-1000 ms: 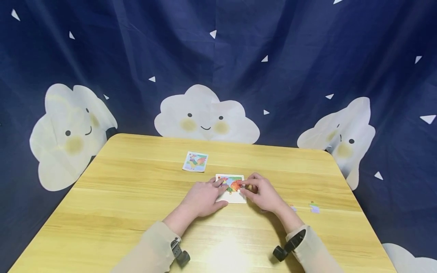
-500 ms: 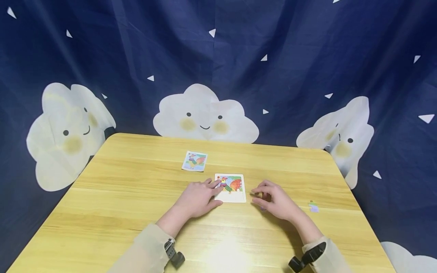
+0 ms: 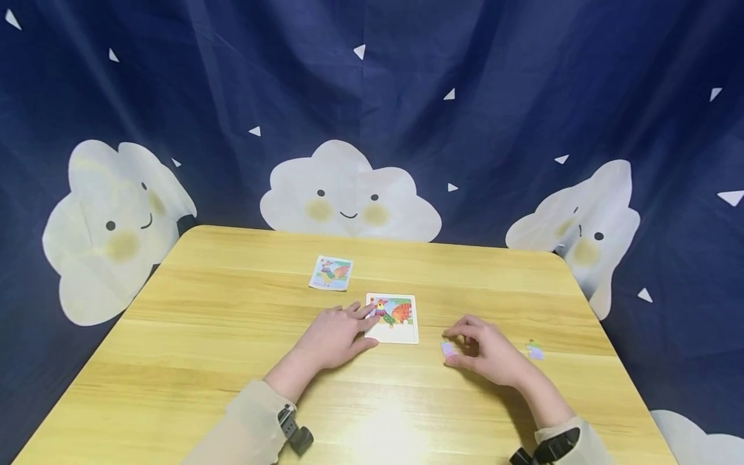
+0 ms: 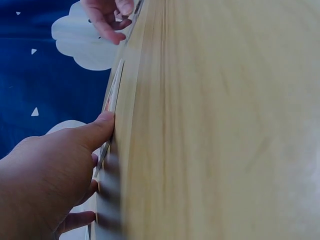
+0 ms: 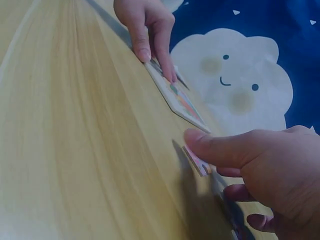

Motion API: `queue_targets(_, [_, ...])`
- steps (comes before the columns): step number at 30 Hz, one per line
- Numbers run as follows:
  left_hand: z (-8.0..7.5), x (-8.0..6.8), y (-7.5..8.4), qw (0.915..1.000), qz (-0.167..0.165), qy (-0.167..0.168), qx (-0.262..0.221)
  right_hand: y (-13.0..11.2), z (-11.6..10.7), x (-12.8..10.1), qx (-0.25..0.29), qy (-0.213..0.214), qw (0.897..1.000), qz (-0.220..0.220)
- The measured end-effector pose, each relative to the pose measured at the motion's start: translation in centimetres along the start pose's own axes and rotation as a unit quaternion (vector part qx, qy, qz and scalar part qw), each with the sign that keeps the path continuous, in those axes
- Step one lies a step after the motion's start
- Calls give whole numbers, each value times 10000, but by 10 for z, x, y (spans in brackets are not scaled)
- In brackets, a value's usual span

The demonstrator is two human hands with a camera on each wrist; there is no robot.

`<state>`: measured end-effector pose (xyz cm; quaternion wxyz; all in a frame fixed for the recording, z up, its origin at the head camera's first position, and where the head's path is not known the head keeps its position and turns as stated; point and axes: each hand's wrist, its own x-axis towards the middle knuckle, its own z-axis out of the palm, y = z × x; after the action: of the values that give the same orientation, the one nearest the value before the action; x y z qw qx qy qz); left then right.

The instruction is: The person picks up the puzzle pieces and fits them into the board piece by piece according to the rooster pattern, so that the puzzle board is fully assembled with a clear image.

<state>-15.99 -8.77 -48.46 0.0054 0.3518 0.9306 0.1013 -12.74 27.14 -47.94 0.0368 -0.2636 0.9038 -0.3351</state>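
A white puzzle board [image 3: 401,334] with a colourful rooster picture lies flat at the middle of the wooden table [image 3: 203,336]. My left hand [image 3: 361,324] rests on the board's left edge with straight fingers; the left wrist view shows the thumb [image 4: 102,126] against that edge [image 4: 112,95]. My right hand [image 3: 453,345] is to the right of the board, fingers curled, pinching a small purple puzzle piece [image 3: 447,350] at the tabletop. In the right wrist view the thumb [image 5: 210,146] lies over the piece [image 5: 196,161], with the board [image 5: 182,106] beyond.
A small picture card [image 3: 332,272] of the same rooster lies behind the board. Another loose puzzle piece [image 3: 535,351] sits near the table's right edge. A dark blue curtain [image 3: 372,97] with white clouds hangs behind the table.
My right hand has left the board's right side and moved right and toward me, down to the purple piece, which it now pinches. My left hand has stayed on the board.
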Motion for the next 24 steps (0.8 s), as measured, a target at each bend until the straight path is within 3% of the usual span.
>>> queue_targets(24, [4, -3, -9, 9997, -215, -110, -101, -4, -1, -1, -167, -328, 9991, 214])
